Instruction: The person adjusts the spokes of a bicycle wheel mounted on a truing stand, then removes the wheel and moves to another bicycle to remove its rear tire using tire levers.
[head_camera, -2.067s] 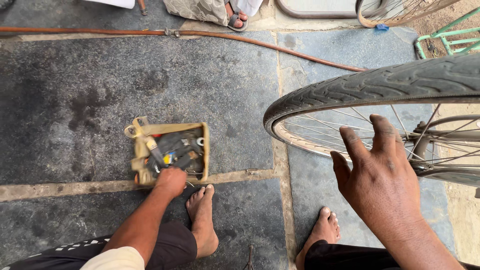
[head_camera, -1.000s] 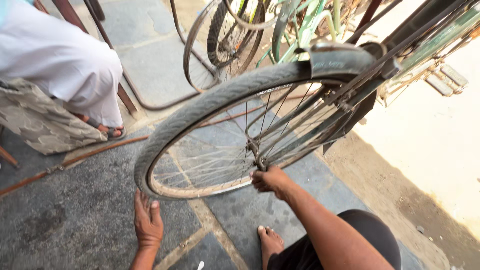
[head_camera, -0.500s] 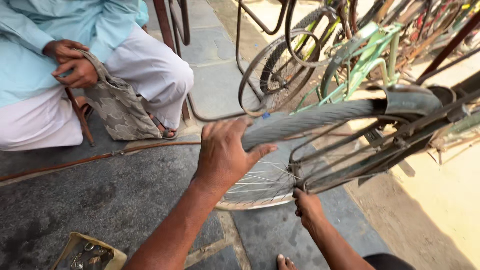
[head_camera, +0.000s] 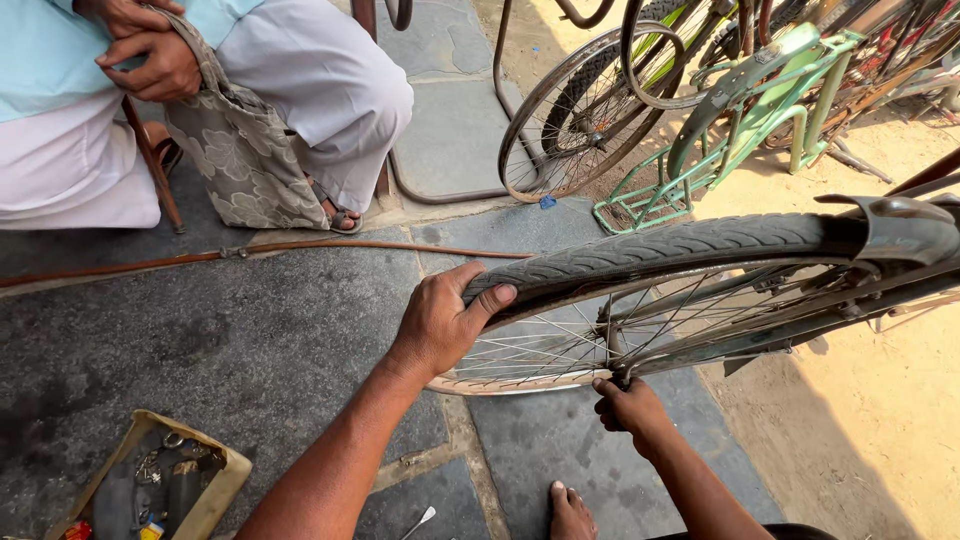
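Note:
A bicycle wheel with a black tyre (head_camera: 680, 250) and silver spokes lies almost flat across the middle right. My left hand (head_camera: 445, 322) grips the near end of the tyre, fingers curled over the tread and thumb on its side. My right hand (head_camera: 628, 405) is closed around the metal rim (head_camera: 520, 382) at the wheel's lower edge, close to the spokes. The bicycle's dark mudguard (head_camera: 900, 228) covers the tyre at the far right.
A seated person in pale clothes (head_camera: 300, 70) holds a patterned cloth bag (head_camera: 240, 150) at top left. A thin brown hose (head_camera: 300, 247) crosses the stone floor. A yellow tray of tools (head_camera: 225, 480) sits bottom left. More bicycles and a green frame (head_camera: 740, 110) stand behind. My foot (head_camera: 570, 510) rests below.
My left hand came down from the air and closed on the tyre. My right hand moved onto the rim. The view tilted down and left.

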